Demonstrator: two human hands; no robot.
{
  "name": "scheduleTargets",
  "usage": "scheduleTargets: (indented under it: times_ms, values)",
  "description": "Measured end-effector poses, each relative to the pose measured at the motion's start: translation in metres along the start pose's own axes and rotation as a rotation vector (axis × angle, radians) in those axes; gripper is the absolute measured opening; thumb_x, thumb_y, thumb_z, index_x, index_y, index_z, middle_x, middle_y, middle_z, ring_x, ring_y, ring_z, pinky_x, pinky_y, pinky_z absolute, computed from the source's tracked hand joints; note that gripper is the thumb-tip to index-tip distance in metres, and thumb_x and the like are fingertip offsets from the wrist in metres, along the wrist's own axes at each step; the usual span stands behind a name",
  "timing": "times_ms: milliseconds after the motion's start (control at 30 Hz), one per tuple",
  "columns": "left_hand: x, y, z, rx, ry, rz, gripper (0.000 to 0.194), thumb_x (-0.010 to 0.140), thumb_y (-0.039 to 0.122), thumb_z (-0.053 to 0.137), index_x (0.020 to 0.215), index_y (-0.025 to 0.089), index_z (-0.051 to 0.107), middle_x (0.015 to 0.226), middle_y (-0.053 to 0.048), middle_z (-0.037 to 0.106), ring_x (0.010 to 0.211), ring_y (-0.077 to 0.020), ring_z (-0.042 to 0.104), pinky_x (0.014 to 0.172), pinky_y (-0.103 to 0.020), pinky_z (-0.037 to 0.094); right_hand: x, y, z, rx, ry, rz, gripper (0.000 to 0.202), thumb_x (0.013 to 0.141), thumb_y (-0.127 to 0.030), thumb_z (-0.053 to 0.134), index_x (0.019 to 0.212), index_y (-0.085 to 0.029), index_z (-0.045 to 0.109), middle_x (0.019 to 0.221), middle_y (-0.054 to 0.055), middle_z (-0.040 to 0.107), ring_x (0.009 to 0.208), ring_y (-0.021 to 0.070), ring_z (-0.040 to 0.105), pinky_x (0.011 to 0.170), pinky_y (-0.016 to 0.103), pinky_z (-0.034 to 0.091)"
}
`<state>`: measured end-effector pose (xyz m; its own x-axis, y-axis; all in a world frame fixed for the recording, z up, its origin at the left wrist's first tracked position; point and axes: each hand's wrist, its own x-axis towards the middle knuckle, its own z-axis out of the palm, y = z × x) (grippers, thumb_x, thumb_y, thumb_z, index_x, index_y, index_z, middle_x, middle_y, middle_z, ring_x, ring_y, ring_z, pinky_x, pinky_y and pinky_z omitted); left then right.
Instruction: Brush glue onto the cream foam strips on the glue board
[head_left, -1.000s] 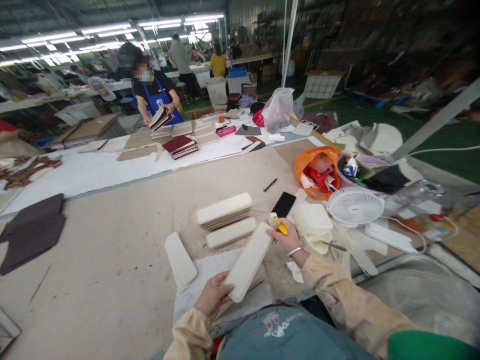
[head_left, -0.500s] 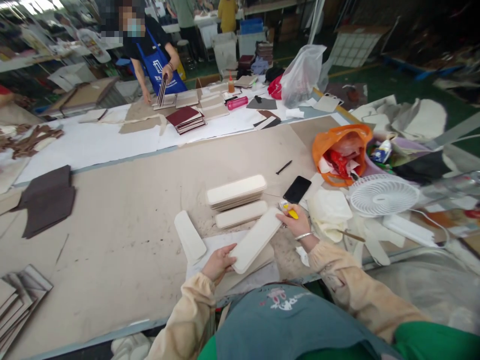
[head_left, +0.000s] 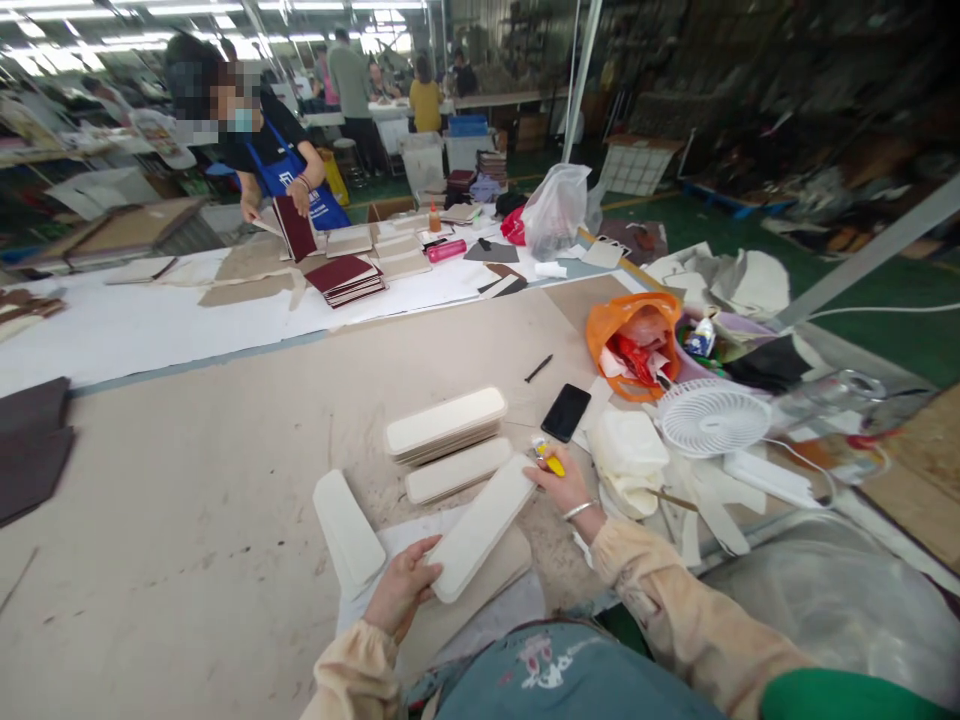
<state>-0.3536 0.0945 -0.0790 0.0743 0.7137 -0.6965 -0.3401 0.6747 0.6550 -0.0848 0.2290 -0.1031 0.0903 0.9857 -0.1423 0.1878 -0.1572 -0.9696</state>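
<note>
A long white panel with rounded ends point(head_left: 484, 528) is held slantwise above the table's near edge. My left hand point(head_left: 405, 588) pinches its lower left end. At the upper right end, my right hand point(head_left: 564, 484) grips the panel along with a small yellow-handled tool point(head_left: 553, 460). Beneath lie a pale sheet and more off-white pieces point(head_left: 504, 568). Just beyond are a stack of similar white panels point(head_left: 447, 424) and a smaller stack point(head_left: 459, 470). Two overlapping white pieces point(head_left: 349, 530) rest to the left of my left hand.
A black phone point(head_left: 566, 412), a dark pen point(head_left: 538, 368), an orange bag point(head_left: 631, 345) and a white fan point(head_left: 714, 418) lie to the right. Across the table, a person in a blue apron point(head_left: 281, 170) handles dark red pieces. Dark brown sheets point(head_left: 34, 445) lie far left.
The view has tilted up and shifted right, so the table items appear lower and further left. Both hands keep their hold on the panel. The person opposite has turned the dark red pieces.
</note>
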Motion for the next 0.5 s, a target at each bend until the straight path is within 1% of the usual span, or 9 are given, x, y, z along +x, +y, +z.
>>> scheduleTargets:
  times_ms: [100, 167, 267, 333, 400, 500]
  values:
    - [0.010, 0.005, -0.004, 0.006, 0.122, 0.045, 0.039, 0.053, 0.031, 0.077, 0.084, 0.015, 0.059, 0.075, -0.003, 0.066, 0.067, -0.0146, 0.061, 0.062, -0.027, 0.050, 0.003, 0.003, 0.002, -0.040, 0.006, -0.012, 0.039, 0.060, -0.044, 0.069, 0.075, -0.022, 0.041, 0.062, -0.004, 0.054, 0.056, 0.0146, 0.053, 0.054, 0.028, 0.045]
    - [0.020, 0.011, -0.006, 0.034, 0.205, 0.077, 0.036, 0.052, 0.035, 0.077, 0.074, 0.016, 0.055, 0.066, 0.000, 0.063, 0.061, -0.0130, 0.059, 0.058, -0.026, 0.049, 0.007, 0.005, 0.004, -0.102, 0.031, -0.029, 0.038, 0.060, -0.045, 0.069, 0.073, -0.023, 0.041, 0.062, -0.004, 0.055, 0.056, 0.0149, 0.053, 0.056, 0.029, 0.045]
    - [0.040, 0.021, -0.013, 0.190, 0.362, 0.153, 0.038, 0.053, 0.045, 0.072, 0.069, 0.016, 0.053, 0.061, 0.000, 0.059, 0.055, -0.0117, 0.056, 0.054, -0.025, 0.047, 0.014, 0.007, 0.012, -0.211, 0.079, -0.032, 0.038, 0.059, -0.047, 0.069, 0.074, -0.022, 0.043, 0.062, -0.003, 0.057, 0.057, 0.0167, 0.055, 0.059, 0.031, 0.044]
    - [0.056, 0.028, -0.019, 0.298, 0.448, 0.202, 0.039, 0.055, 0.050, 0.068, 0.067, 0.016, 0.053, 0.060, 0.001, 0.058, 0.054, -0.0116, 0.055, 0.053, -0.025, 0.046, 0.019, 0.011, 0.019, -0.251, 0.087, -0.023, 0.038, 0.059, -0.048, 0.068, 0.074, -0.022, 0.044, 0.062, -0.002, 0.058, 0.058, 0.0181, 0.057, 0.060, 0.032, 0.044]
    - [0.073, 0.034, -0.025, 0.368, 0.497, 0.232, 0.038, 0.057, 0.052, 0.065, 0.065, 0.016, 0.053, 0.057, 0.001, 0.056, 0.053, -0.0120, 0.053, 0.052, -0.025, 0.044, 0.025, 0.014, 0.027, -0.265, 0.087, -0.021, 0.038, 0.059, -0.049, 0.066, 0.073, -0.022, 0.043, 0.061, -0.003, 0.058, 0.057, 0.0186, 0.057, 0.060, 0.033, 0.044]
    - [0.094, 0.043, -0.036, 0.487, 0.549, 0.276, 0.035, 0.060, 0.050, 0.062, 0.062, 0.017, 0.055, 0.051, 0.002, 0.052, 0.051, -0.0134, 0.051, 0.050, -0.026, 0.040, 0.033, 0.020, 0.037, -0.276, 0.088, -0.040, 0.038, 0.059, -0.051, 0.064, 0.072, -0.023, 0.042, 0.060, -0.003, 0.058, 0.056, 0.0185, 0.056, 0.059, 0.033, 0.043]
